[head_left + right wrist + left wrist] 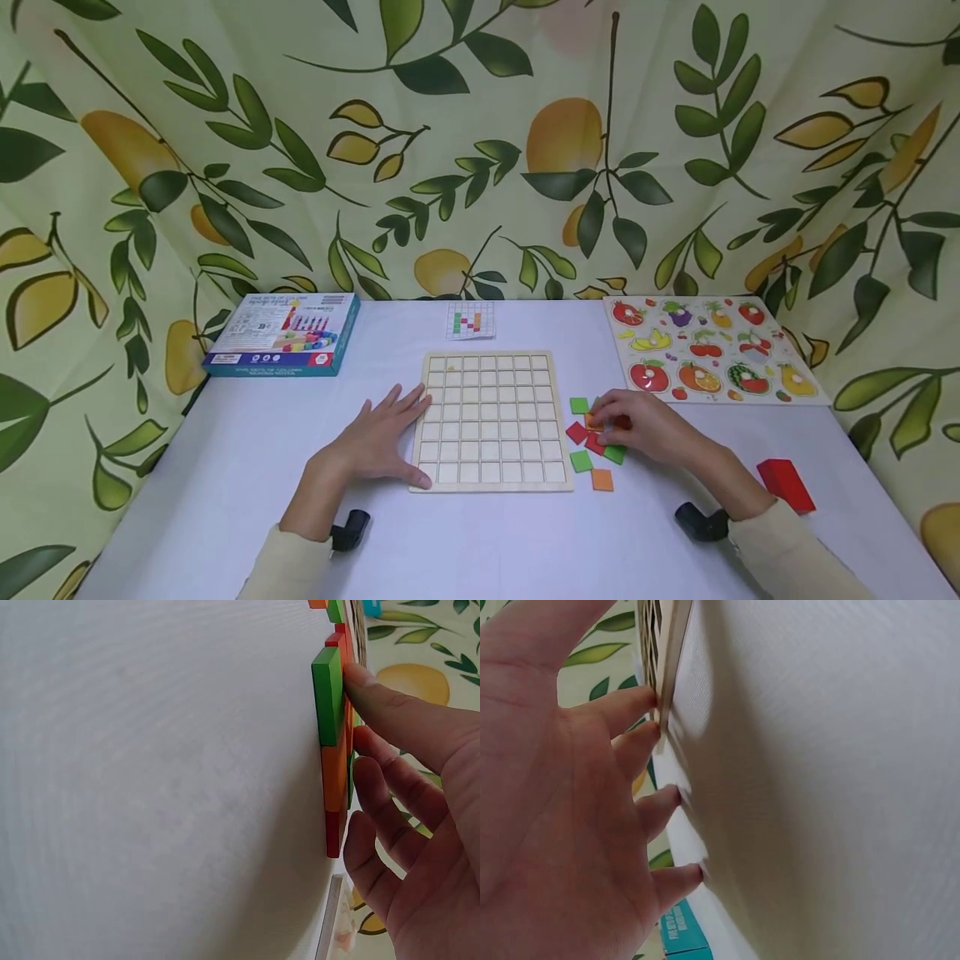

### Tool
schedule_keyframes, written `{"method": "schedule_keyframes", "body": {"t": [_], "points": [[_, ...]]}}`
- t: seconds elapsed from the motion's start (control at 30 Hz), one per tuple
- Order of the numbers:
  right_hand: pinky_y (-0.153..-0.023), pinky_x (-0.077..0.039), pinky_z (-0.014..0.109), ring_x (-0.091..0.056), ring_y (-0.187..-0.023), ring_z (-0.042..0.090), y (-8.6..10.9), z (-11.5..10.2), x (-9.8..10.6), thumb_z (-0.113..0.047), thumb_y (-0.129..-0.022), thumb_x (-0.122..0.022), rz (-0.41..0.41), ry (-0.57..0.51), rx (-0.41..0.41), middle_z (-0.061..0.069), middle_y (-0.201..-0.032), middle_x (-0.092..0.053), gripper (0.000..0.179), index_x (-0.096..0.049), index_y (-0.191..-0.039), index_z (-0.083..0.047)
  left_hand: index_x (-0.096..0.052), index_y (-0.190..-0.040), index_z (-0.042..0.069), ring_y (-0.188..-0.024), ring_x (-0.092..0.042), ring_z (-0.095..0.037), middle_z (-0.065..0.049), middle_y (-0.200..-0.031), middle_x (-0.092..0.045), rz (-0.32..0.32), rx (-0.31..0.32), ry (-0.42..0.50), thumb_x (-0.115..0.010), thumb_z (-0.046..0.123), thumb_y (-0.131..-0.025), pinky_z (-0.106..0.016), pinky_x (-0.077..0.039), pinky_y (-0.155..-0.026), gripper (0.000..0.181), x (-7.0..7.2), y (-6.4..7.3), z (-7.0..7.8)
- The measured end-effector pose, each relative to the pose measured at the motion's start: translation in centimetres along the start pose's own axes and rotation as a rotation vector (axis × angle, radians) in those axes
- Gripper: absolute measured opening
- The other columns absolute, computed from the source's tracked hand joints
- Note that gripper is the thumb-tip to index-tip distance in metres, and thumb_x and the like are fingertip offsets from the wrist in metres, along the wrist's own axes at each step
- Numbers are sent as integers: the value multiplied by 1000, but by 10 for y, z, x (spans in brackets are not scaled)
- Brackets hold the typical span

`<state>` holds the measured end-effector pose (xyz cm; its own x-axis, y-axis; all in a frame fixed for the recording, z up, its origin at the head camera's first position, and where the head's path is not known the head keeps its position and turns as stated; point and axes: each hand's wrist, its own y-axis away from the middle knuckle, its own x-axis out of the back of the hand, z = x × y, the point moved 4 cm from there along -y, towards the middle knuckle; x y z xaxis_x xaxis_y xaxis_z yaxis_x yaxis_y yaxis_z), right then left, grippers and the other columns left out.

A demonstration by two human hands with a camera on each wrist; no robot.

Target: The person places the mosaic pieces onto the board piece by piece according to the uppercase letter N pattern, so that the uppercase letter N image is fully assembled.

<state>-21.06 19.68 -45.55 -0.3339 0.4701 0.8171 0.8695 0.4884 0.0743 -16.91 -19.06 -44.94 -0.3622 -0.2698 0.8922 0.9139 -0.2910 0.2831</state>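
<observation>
A square wooden grid board (490,450) with bare cells lies on the white table. My left hand (375,442) rests spread at its left side, thumb on the lower left corner and fingertips along the edge. To the right of the board, my right hand (648,425) reaches over a small cluster of flat square tiles, its fingertips touching them. Among these are a red tile (576,432), a green tile (581,461) and an orange tile (602,480). The right wrist view shows the thumb against a tile behind a green tile (328,697); the fingers hide part of the cluster.
A pattern card (471,321) with coloured squares lies behind the board. At the back left is a boxed set (281,333); at the back right, a fruit puzzle board (712,350). A red block (785,485) sits beside the right forearm. Patterned cloth (480,150) hangs behind.
</observation>
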Motion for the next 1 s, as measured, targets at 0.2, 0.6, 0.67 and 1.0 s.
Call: {"method": "schedule_keyframes", "body": {"t": [0.2, 0.6, 0.67, 1.0], "points": [[-83, -59, 15, -65, -111, 20, -2, -2, -2, -18, -84, -84, -17, -12, 7, -3, -113, -71, 19, -82, -103, -20, -36, -160, 19, -161, -13, -40, -3, -173, -23, -13, 1, -5, -90, 66, -57, -76, -14, -123, 125, 1, 1, -1], [-81, -58, 14, -64, -104, 16, -1, -4, 2, -16, -83, -84, 6, -35, 12, -5, -105, -71, 17, -83, -100, -21, -36, -160, 20, -161, -12, -39, -2, -173, -23, -8, 4, 5, -89, 67, -57, -76, -12, -123, 125, 1, -3, -2], [-80, -58, 14, -64, -103, 15, 0, -4, 3, -15, -83, -84, 14, -33, 20, -6, -103, -70, 18, -83, -99, -21, -36, -160, 20, -161, -12, -39, -1, -173, -23, -5, 3, 8, -89, 67, -56, -76, -13, -122, 125, 1, -3, -2], [-75, -58, 13, -60, -96, 11, -2, -5, 4, -12, -83, -84, 18, -10, 84, -8, -95, -65, 15, -83, -92, -23, -36, -160, 21, -162, -11, -38, -1, -173, -22, -9, 14, 4, -90, 65, -57, -75, -12, -124, 124, 1, -2, 1]]}}
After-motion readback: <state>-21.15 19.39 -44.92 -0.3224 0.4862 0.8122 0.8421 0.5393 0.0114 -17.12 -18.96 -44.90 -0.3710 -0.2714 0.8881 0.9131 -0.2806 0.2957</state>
